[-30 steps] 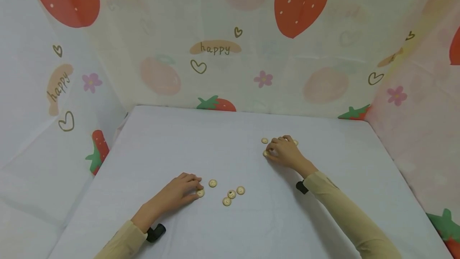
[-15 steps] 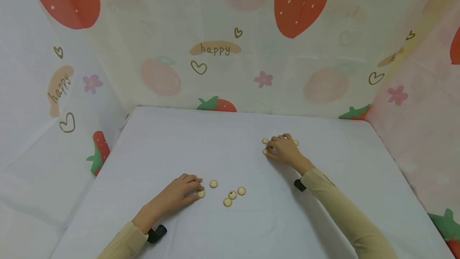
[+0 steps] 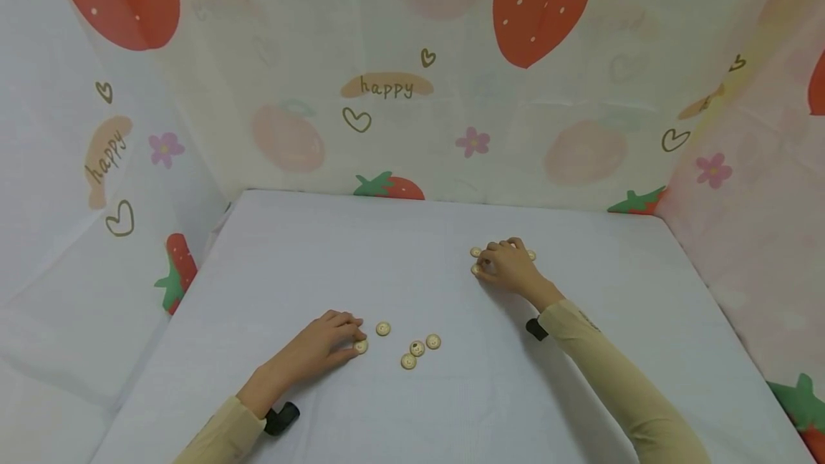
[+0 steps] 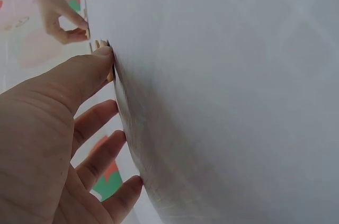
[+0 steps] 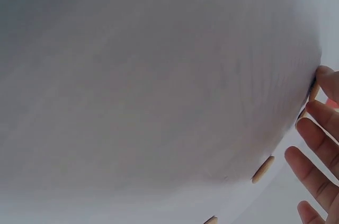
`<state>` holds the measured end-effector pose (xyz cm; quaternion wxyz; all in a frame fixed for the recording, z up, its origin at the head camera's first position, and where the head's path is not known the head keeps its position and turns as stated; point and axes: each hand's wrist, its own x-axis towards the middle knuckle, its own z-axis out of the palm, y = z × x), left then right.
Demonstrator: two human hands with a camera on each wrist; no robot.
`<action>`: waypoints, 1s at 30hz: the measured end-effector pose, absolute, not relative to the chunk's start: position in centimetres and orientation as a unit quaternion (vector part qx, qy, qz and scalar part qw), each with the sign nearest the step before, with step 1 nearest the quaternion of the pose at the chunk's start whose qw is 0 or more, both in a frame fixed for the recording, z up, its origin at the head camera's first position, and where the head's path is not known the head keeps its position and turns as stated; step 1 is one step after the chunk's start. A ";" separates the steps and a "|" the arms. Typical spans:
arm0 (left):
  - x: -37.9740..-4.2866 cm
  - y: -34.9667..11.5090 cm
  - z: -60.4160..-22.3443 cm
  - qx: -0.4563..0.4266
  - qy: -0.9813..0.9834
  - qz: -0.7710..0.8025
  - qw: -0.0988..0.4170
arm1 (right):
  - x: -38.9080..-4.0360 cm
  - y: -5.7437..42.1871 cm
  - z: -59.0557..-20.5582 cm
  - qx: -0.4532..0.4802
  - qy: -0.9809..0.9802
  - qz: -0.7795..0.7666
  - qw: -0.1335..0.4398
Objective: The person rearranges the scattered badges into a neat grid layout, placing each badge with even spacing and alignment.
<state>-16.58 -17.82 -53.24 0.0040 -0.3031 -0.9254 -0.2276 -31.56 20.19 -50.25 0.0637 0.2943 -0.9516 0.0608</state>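
Note:
My left hand (image 3: 325, 342) pinches a small round wooden button (image 3: 362, 346) flat on the table, between thumb and index finger. Another button (image 3: 383, 329) lies just past its fingertips. At the back right, the thumb and index finger of my right hand (image 3: 512, 269) hold a button (image 3: 475, 270) at its edge. Right behind that one sits a further button (image 3: 475, 252), and one more (image 3: 531, 255) shows beyond the knuckles. In the right wrist view, the held button (image 5: 314, 90) is seen edge-on between the fingertips, the other fingers spread.
Between the hands lie three buttons, one (image 3: 433, 341) slightly apart from a touching pair (image 3: 417, 349). A white cloth covers the table (image 3: 322, 249). Strawberry-print curtains (image 3: 387, 27) stand along its back and sides. Each wrist carries a black camera (image 3: 281, 419).
My right hand has slid its button a short way toward the back, closer to the button behind it. The left hand stays in place on its button.

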 end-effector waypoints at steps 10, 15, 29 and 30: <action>-16.5 -17.8 -53.1 -0.305 -0.924 -0.229 0.004 | -31.7 20.6 -50.4 0.297 -0.951 0.065 0.064; -16.6 -17.8 -53.2 -0.303 -0.925 -0.230 0.002 | -31.8 20.5 -50.5 0.298 -0.950 0.067 0.060; -16.6 -17.7 -53.1 -0.305 -0.924 -0.231 0.003 | -31.7 20.5 -50.5 0.295 -0.950 0.069 0.075; -16.6 -17.7 -53.1 -0.305 -0.924 -0.231 0.004 | -31.7 20.5 -50.4 0.297 -0.949 0.068 0.080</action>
